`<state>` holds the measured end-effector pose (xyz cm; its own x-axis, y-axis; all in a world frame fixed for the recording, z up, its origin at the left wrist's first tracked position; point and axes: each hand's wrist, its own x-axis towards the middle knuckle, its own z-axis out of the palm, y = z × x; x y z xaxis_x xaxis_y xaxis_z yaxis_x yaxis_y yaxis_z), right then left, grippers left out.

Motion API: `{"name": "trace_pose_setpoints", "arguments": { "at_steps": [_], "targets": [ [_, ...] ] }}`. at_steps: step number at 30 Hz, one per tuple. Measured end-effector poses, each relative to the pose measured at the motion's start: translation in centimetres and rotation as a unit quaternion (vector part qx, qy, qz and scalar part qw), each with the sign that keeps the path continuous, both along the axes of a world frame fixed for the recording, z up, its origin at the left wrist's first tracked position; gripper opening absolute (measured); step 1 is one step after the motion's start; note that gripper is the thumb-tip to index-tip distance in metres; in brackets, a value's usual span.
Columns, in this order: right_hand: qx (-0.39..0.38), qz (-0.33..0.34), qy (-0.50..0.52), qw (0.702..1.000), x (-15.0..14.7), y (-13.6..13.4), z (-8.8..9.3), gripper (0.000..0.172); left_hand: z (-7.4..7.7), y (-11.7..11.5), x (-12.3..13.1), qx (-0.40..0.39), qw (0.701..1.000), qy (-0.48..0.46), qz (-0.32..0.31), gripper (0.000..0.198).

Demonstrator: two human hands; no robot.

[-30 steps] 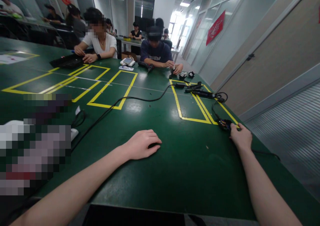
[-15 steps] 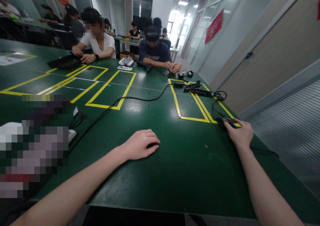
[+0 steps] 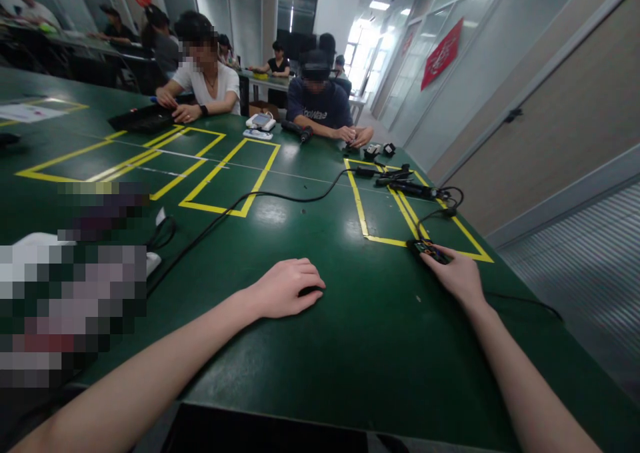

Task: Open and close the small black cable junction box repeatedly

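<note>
Device, black, corded [image 3: 427,248]: just far-left of my right hand [image 3: 453,276], outstretched fingertips resting on it, unclasped. Left hand [image 3: 287,286] well apart, cupped; I cannot tell what it holds.

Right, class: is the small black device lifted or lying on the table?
Lying flat: the device rests on the table, right hand touching its near end.

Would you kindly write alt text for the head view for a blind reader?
A person's right hand touches a small black corded device on a green table marked with yellow tape; the left hand rests palm-down. People work opposite.
</note>
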<state>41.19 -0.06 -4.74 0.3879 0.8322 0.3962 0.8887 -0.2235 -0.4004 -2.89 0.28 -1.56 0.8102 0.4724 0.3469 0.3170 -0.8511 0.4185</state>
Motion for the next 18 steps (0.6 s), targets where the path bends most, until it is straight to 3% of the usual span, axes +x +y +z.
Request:
{"name": "trace_pose_setpoints", "arguments": {
  "at_steps": [2,5,8,11,13,18],
  "targets": [
    [-0.008,0.049,0.025,0.998,-4.2,-0.1,0.4,0.046,-0.1,0.1,0.0,0.000,1.000,-0.005,-0.001,0.017],
    [0.003,0.210,0.054,0.976,-11.0,-1.4,1.0,0.039,-0.1,0.0,0.0,0.002,0.999,-0.034,0.001,0.025],
    [-0.001,0.398,0.065,0.915,-16.7,-3.4,1.7,0.033,0.4,-0.3,0.0,0.013,0.997,-0.073,0.003,0.031],
    [-0.008,0.547,0.033,0.836,-20.0,-4.8,2.1,0.037,0.8,-0.5,0.0,0.006,0.997,-0.073,-0.013,0.033],
    [-0.003,0.572,0.019,0.820,-20.8,-5.0,2.1,0.037,0.9,-0.5,0.0,-0.004,0.999,-0.051,-0.016,0.037],
    [0.047,0.538,0.048,0.840,-20.4,-4.4,1.7,0.036,0.4,0.2,-0.3,0.013,1.000,-0.003,0.007,0.046]
  ]
}}
